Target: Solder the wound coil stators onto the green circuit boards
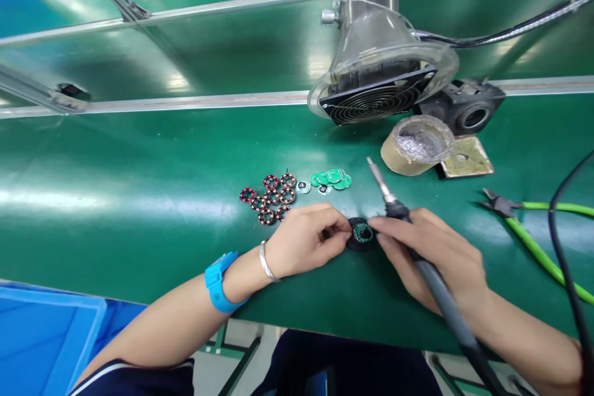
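Observation:
Between my hands, a small round green circuit board [362, 232] sits in a black ring-shaped holder [359, 245] on the green bench. The thumb and forefinger of my left hand [309, 238] pinch at the board's left edge; whatever lies between the fingertips is too small to make out. My right hand [431, 253] grips a soldering iron [434, 284], its tip pointing up and away from the board. The right forefinger reaches the holder's right edge. Left of the holder lie several copper-wound coil rings [271, 197] and a pile of green circuit boards [334, 177].
A fume extractor hood [380, 93] hangs over the back. Below it stand a tub of silvery solder [415, 143], a sponge tray [466, 158] and an iron stand [468, 108]. Green-handled cutters [524, 223] and a black cable [557, 241] lie right; a blue bin [51, 334] is lower left.

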